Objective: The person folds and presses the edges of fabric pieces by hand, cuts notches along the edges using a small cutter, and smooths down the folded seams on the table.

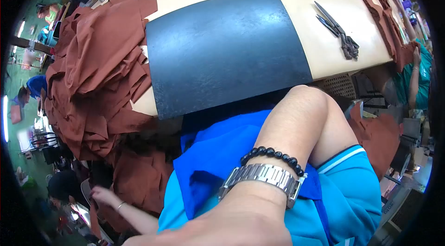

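Basically, the black board [227,51] lies flat on the table [296,9], its near side at the table's front edge; a bump from the R elbow [303,95], which shows close to that corner, could shove it askew. Just L of it, the brown fabric pieces [102,46] are heaped loose w/ some drooping over the edge, so their own weight or a tug could start a slide. R hand [222,230] is up near the camera, fingers out of frame: can't tell if it's open, closed or gripping. L hand n/a, not in view. Steel watch [264,176] & bead bracelet [273,154] might snag loose cloth. To the R, shears [336,23] lie w/ handles toward the front edge, poss. knocked off by a sleeve. Another hand [103,196], lower L, looks like a co-worker's.
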Demonstrator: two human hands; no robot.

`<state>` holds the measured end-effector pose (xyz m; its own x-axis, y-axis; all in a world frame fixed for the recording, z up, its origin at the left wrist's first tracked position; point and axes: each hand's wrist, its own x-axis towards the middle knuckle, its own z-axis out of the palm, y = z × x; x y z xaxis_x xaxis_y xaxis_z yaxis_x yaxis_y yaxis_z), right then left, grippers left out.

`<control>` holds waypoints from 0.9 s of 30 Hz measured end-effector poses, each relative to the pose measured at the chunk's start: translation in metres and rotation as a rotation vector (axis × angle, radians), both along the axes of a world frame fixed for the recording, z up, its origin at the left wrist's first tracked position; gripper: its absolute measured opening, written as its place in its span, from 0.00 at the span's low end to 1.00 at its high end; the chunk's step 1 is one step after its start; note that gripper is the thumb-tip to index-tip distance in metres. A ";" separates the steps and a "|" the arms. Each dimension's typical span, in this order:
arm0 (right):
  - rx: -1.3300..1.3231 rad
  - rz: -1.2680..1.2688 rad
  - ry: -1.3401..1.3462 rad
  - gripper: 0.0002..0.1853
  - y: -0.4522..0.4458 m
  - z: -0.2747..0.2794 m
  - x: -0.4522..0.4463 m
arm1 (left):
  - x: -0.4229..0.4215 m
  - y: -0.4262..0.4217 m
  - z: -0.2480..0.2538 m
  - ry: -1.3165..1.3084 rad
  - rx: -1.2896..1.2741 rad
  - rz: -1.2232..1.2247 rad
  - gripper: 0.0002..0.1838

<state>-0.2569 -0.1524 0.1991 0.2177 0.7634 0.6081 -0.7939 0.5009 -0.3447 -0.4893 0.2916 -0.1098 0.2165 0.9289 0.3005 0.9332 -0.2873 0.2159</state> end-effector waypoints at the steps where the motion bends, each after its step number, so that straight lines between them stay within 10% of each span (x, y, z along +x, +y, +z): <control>1: -0.023 -0.006 0.002 0.21 0.000 -0.001 0.002 | -0.001 0.000 -0.016 0.038 -0.044 0.024 0.26; 12: -0.951 -1.030 -0.469 0.08 -0.098 -0.145 0.107 | 0.008 -0.057 -0.091 0.084 -0.063 -0.021 0.23; 15: -1.279 -1.276 -0.582 0.06 -0.144 -0.193 0.125 | -0.001 -0.025 -0.093 -0.102 -0.191 -0.248 0.08; 23: -1.359 -1.340 -0.524 0.05 -0.154 -0.206 0.126 | 0.052 0.011 -0.105 -0.597 -0.112 -0.157 0.15; 27: -1.352 -1.385 -0.561 0.04 -0.156 -0.208 0.126 | 0.116 -0.022 -0.013 -0.902 0.406 -0.087 0.20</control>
